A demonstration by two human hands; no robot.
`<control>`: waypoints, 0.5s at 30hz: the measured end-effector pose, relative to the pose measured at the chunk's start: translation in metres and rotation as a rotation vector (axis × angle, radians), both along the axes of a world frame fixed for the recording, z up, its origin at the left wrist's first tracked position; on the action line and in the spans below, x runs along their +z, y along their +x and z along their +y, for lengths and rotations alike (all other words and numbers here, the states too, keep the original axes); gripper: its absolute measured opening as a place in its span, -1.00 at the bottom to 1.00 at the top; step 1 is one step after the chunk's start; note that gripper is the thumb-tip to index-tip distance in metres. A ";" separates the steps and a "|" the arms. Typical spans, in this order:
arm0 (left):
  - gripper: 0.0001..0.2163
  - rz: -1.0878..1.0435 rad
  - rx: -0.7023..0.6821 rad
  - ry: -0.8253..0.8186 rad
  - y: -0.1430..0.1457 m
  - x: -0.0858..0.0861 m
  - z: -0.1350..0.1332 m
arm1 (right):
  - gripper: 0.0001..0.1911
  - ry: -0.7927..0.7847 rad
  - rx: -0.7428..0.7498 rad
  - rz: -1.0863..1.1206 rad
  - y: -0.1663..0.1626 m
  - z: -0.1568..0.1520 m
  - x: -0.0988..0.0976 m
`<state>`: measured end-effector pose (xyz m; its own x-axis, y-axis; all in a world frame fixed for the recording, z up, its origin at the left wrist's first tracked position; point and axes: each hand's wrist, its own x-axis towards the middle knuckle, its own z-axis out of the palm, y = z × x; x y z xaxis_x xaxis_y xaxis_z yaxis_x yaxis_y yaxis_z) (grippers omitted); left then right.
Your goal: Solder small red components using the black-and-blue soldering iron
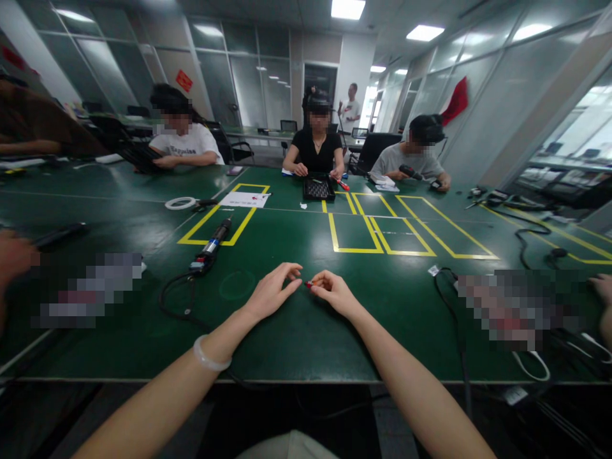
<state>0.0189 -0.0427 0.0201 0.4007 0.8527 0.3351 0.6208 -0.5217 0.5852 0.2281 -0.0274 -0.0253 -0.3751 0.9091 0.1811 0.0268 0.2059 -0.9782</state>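
My left hand (pixel 275 290) and my right hand (pixel 332 290) meet over the green table (pixel 306 338), fingertips almost touching. Between them is a small red part (pixel 308 284), pinched by my right fingers; my left thumb and forefinger close in on its other end. A pale bangle (pixel 210 357) circles my left wrist. An electric screwdriver (pixel 213 245) with a black cable lies to the left of my hands.
Yellow tape rectangles (pixel 377 233) mark the table. A black tray (pixel 319 189), a white tape roll (pixel 180 203) and a paper sheet (pixel 245 199) lie farther off. Three people sit across the table, another stands behind. Cables (pixel 454 306) run at the right.
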 end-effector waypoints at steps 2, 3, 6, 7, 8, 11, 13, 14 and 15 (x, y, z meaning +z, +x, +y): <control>-0.65 0.138 0.096 0.073 -0.019 0.007 0.010 | -0.77 0.003 -0.006 -0.007 0.001 0.000 0.001; -0.61 0.214 0.155 0.102 -0.032 0.010 0.018 | -0.77 0.003 -0.009 -0.009 0.002 0.000 0.001; -0.46 0.435 0.352 0.163 -0.084 0.013 0.043 | -0.77 0.010 -0.016 -0.024 0.002 0.000 0.002; -0.40 0.500 0.433 0.167 -0.103 0.012 0.052 | -0.78 0.012 -0.015 -0.032 0.002 -0.001 0.002; -0.32 0.562 0.514 0.149 -0.122 0.011 0.059 | -0.78 0.013 -0.013 -0.038 0.002 -0.001 0.002; -0.11 0.686 0.663 0.029 -0.171 0.006 0.073 | -0.79 0.008 -0.007 -0.043 0.001 -0.002 0.003; -0.05 0.736 0.693 -0.071 -0.192 0.005 0.076 | -0.79 0.006 -0.007 -0.046 0.001 -0.002 0.003; -0.05 0.751 0.698 -0.117 -0.200 0.004 0.077 | -0.79 0.005 -0.008 -0.051 0.001 -0.002 0.003; -0.06 0.760 0.703 -0.160 -0.206 0.004 0.078 | -0.79 0.004 -0.007 -0.057 0.001 -0.002 0.003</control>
<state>-0.1866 0.0352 0.0242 -0.1442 0.9874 0.0657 0.9874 0.1479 -0.0556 0.2293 -0.0294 -0.0223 -0.3782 0.9111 0.1639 0.0836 0.2099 -0.9741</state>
